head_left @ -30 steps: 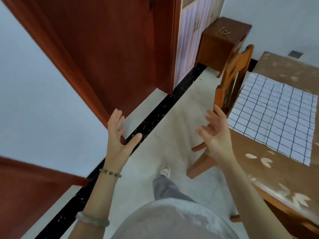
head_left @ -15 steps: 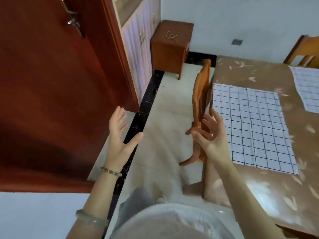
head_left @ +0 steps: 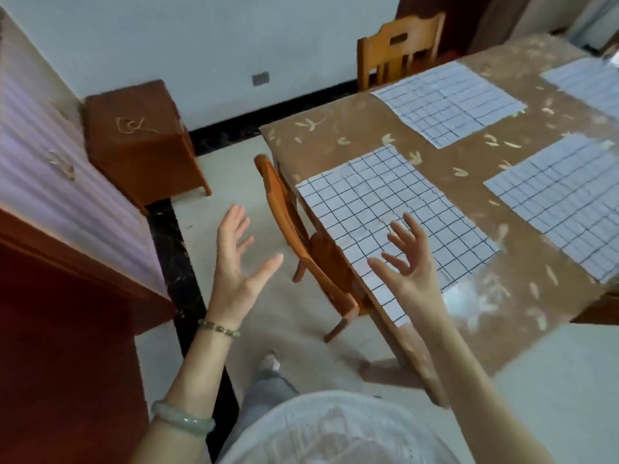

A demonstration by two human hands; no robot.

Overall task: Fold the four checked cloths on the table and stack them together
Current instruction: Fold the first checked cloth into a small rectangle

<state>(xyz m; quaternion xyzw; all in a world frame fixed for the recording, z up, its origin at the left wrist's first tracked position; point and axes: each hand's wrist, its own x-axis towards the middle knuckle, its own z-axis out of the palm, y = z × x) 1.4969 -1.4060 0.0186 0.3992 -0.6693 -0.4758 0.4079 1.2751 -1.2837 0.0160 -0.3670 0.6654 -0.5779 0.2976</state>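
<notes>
Nothing folded yet: left hand point(head_left: 239, 262) and right hand point(head_left: 407, 266) are hovering empty, fingers spread, by the nearest checked cloth point(head_left: 378, 209); gripping its corners should follow

- One view: head-worn, wide-angle, standing height, pitched forward and down.
- Near, mid-frame: left hand point(head_left: 236, 262) and right hand point(head_left: 410, 267); table point(head_left: 351, 128) runs ahead to the right, floor point(head_left: 221, 185) beneath.

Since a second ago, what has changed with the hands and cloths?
The view has swung from the door to the table: one checked cloth showed then, four now. The right hand has come in front of the nearest cloth; contact cannot be told. The left hand hangs over the floor. Unchanged: both hands open and empty, cloths flat and unfolded.
</notes>
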